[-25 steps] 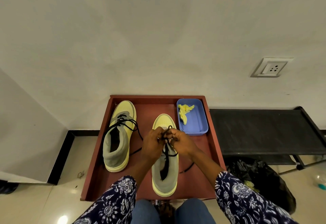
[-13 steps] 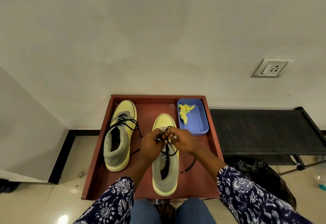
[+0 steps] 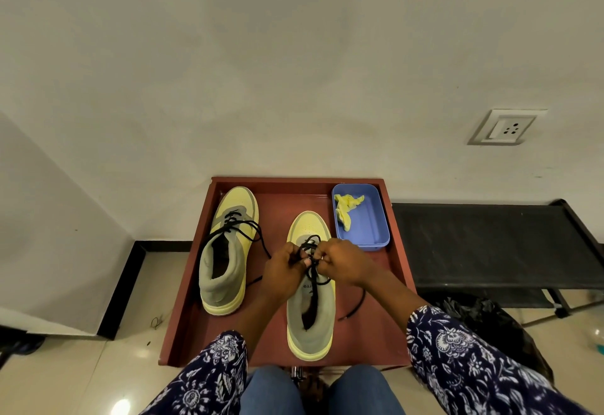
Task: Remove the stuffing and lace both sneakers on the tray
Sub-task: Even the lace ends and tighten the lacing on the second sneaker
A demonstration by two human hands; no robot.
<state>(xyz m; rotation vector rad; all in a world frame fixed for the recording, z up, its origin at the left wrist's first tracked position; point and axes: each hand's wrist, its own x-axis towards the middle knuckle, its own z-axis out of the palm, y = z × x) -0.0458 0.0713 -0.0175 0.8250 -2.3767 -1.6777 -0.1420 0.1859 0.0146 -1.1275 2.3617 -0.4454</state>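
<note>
Now both hands work at the throat of the near sneaker, which sits toe-away in the middle of the red tray, its heel close to the near edge. The left hand has its grip pinched on a strand of the black lace at the left of the eyelets, and the right hand is curled on a strand at the right, the two hands almost touching over the tongue. One loose end of that lace trails off the right side of the shoe onto the tray floor. The far sneaker lies at the tray's left, already threaded, its own lace ends hanging loose; no stuffing shows in either opening, and a yellow wad lies in the blue bin at the tray's far right corner. The step looks to be tightening or crossing the upper lacing. To do it well, I would keep both strands taut and evenly pulled so the crossings lie flat and the tongue stays centred, feed the tip cleanly through each eyelet rather than forcing it, and mind the trailing end so it does not snag under the sole. Which eyelet is being worked I cannot tell; the fingers hide it.
</note>
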